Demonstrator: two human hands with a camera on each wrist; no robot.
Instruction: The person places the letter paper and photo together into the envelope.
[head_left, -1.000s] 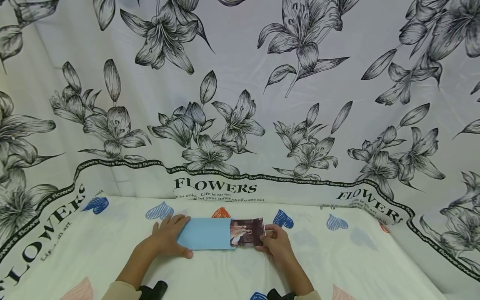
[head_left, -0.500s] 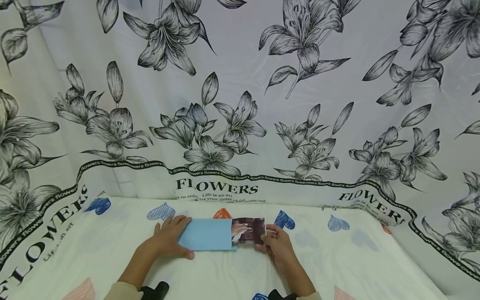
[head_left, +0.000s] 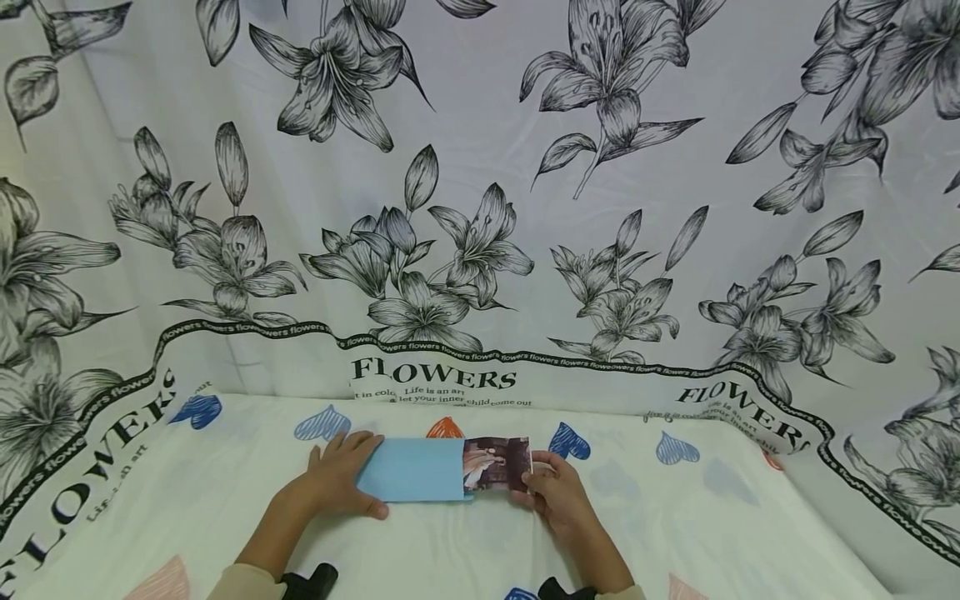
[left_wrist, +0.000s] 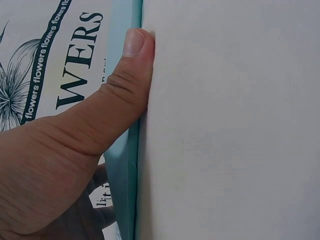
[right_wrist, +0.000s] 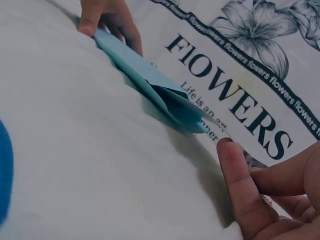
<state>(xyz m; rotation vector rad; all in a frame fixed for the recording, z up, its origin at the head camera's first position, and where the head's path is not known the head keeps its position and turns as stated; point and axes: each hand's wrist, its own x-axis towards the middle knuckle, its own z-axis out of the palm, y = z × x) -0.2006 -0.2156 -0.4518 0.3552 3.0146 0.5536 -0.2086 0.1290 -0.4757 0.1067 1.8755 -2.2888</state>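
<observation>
A light blue paper envelope [head_left: 412, 469] lies crosswise on the bedding, its mouth facing right. My left hand [head_left: 337, 475] holds its left end, with the thumb along the near edge and the fingers over the far side. A dark, reddish-brown photo [head_left: 495, 463] showing a pale figure sticks partly out of the mouth; its left part is hidden inside. My right hand [head_left: 553, 492] pinches the photo's right end between thumb and fingers. In the right wrist view, the envelope's mouth [right_wrist: 175, 102] gapes, and the photo is seen nearly edge-on.
White bedding [head_left: 420, 550] printed with coloured hearts spreads under both hands. Behind it hangs a white curtain [head_left: 480, 100] with black lily drawings and lettering. A black strap or mount [head_left: 311, 581] sits at the left wrist.
The photo has tilted slightly at the envelope's mouth, its near edge shifting a little away from me. Both hands have kept nearly the same place and hold.
</observation>
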